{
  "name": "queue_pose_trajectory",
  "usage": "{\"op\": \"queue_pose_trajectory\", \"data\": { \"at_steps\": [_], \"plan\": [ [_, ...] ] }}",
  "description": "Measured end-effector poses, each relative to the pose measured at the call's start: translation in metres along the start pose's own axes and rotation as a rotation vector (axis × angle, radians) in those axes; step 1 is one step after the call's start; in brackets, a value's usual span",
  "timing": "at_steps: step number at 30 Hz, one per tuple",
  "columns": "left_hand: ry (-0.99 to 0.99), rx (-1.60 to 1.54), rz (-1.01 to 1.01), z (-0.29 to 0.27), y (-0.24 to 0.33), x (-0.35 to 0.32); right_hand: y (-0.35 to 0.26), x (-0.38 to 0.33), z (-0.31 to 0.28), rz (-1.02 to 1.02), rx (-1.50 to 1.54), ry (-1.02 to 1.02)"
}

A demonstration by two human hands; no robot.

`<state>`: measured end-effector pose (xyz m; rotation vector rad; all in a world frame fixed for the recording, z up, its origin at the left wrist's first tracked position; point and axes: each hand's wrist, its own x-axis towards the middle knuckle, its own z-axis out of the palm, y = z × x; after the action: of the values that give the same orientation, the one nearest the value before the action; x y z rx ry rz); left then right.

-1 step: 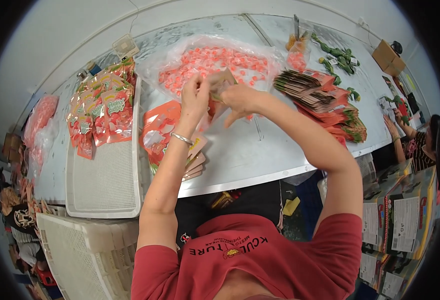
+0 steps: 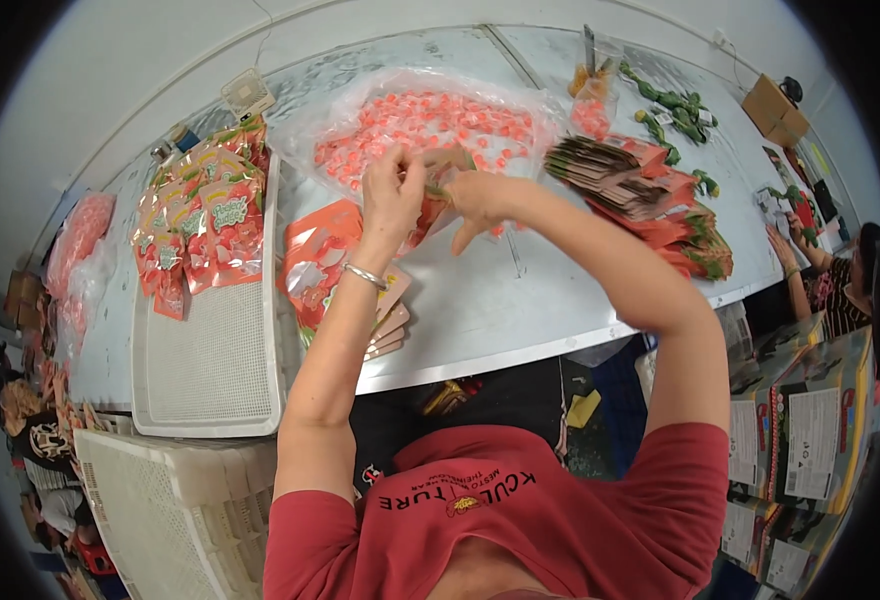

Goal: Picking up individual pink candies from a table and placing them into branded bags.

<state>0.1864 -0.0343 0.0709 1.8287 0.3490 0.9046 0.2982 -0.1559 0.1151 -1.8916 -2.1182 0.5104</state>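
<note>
My left hand [image 2: 392, 195] is closed on the edge of a red printed pouch [image 2: 427, 222] above the table. On the pouch's other side my right hand [image 2: 482, 200] grips it near the top, thumb pointing down. The fingers partly cover the pouch, so what is inside it cannot be made out. Just beyond both hands lies a large clear plastic bag [image 2: 300, 135] spread open, full of small red-and-white wrapped pieces [image 2: 390, 125]. Under my left forearm is a fanned stack of flat red pouches [image 2: 322, 262].
At left, filled pouches [image 2: 232, 222] lie in a white mesh tray [image 2: 205, 370], above stacked trays [image 2: 150, 480]. More flat pouches [image 2: 650, 205] fan out at right. Beyond them are green strap-like bundles [image 2: 675, 110] and a carton [image 2: 775, 110]. Another person's hand [image 2: 782, 245] works far right.
</note>
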Motion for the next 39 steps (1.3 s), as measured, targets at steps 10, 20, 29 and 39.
{"op": "queue_pose_trajectory", "data": {
  "at_steps": [10, 20, 29, 39],
  "plan": [
    [0.192, 0.303, 0.396, -0.025, 0.017, 0.017, -0.029, 0.008, -0.022, -0.008, -0.544, 0.132],
    [0.324, -0.216, -0.016, -0.077, 0.047, -0.049, 0.127, 0.038, 0.143, 0.480, -0.135, 0.675],
    [0.298, -0.352, -0.079, -0.096, 0.056, -0.074, 0.073, -0.001, 0.174, 0.551, -0.143, 0.740],
    [0.258, -0.394, -0.070, -0.093, 0.064, -0.084, 0.149, -0.089, 0.157, 0.829, 0.021, 0.808]
  ]
}}
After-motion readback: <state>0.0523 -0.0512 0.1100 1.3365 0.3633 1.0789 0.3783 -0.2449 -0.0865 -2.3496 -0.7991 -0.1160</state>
